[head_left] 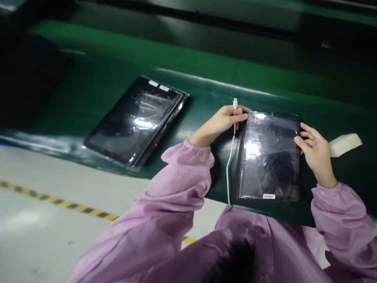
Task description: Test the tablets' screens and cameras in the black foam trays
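A dark tablet [271, 165] under glossy clear film, with a small white label near its lower edge, is in front of me at the right. My left hand [228, 117] is closed around a white cable [229, 169], its plug [235, 103] sticking up between the fingers; its fingertips also touch the tablet's upper left corner. At the tablet's right edge, my right hand [315, 147] grips the side, thumb on the front and fingers bent along the edge. The cable hangs down past the table's front edge.
Several film-wrapped tablets [138, 118] lie stacked at the left, with two white labels at the top. A pale folded strip [346, 144] lies right of my right hand. The green table mat [194, 114] ends at the front above a pale floor [53, 232] with yellow-black tape.
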Available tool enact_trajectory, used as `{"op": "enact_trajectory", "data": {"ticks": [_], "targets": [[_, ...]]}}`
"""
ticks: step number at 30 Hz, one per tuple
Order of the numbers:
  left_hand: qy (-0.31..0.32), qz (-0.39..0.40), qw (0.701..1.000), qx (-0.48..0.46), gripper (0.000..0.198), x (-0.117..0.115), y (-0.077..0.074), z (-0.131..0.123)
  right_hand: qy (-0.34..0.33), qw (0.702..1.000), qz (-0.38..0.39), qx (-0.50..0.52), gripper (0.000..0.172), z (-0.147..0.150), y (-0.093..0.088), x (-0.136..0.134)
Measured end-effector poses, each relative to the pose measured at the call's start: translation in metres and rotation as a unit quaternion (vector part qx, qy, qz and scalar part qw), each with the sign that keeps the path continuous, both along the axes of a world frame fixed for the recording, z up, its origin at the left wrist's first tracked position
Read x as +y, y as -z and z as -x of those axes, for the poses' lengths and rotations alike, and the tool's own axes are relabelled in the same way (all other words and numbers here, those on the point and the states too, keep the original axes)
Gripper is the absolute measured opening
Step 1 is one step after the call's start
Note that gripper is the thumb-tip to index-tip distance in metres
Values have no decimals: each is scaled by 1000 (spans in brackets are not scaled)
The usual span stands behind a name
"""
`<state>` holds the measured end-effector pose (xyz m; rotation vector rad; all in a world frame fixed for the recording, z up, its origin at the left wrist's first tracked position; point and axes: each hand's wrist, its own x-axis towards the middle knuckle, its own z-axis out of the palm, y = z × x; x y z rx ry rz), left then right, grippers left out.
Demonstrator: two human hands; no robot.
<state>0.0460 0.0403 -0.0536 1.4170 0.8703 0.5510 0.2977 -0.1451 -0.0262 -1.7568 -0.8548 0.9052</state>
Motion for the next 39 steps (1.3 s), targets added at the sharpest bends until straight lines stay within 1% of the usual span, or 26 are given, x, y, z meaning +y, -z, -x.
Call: {"op": "enact_trajectory", "data": {"ticks": [4,7,10,16,19,24,26,29,30,31,34,35,36,37,39], "targets": [[15,-1,1000,-14,53,1,-1,2,3,999,27,-31,58,1,-14,-3],[7,-3,1000,-16,51,1,0,1,3,998,45,-46,61,3,-22,-4],[9,-9,1000,-25,50,2,1,0,-8,997,55,-45,71,3,-28,-5],[9,-11,1000,-10,49,1,-3,0,-71,994,78,-40,98,2,-36,-5],[2,-6,1000,-3,48,1,-6,-2,-93,991,87,-45,109,0,-36,-6],[-41,34,998,14,43,0,-10,-6,-148,981,95,-83,127,-8,-34,-10],[-46,43,998,18,41,0,-12,-6,-168,975,107,-98,134,-10,-35,-13],[-44,47,998,16,39,1,-12,-6,-183,970,110,-112,139,-11,-34,-13],[-45,49,998,16,39,1,-12,-6,-177,971,106,-117,135,-10,-33,-13],[-47,52,997,16,39,1,-11,-6,-164,974,101,-121,127,-9,-32,-12],[-52,59,997,15,40,2,-8,-5,-110,980,86,-141,82,-6,-32,-9],[-51,60,997,12,40,2,-7,-4,-95,981,83,-148,71,-5,-32,-8],[-46,58,997,9,41,2,-7,-4,-85,981,81,-153,65,-4,-33,-7],[-40,53,998,6,42,2,-6,-3,-79,981,82,-154,62,-3,-34,-7],[-27,41,999,1,43,2,-7,-2,-72,983,88,-147,65,-2,-36,-5]]}}
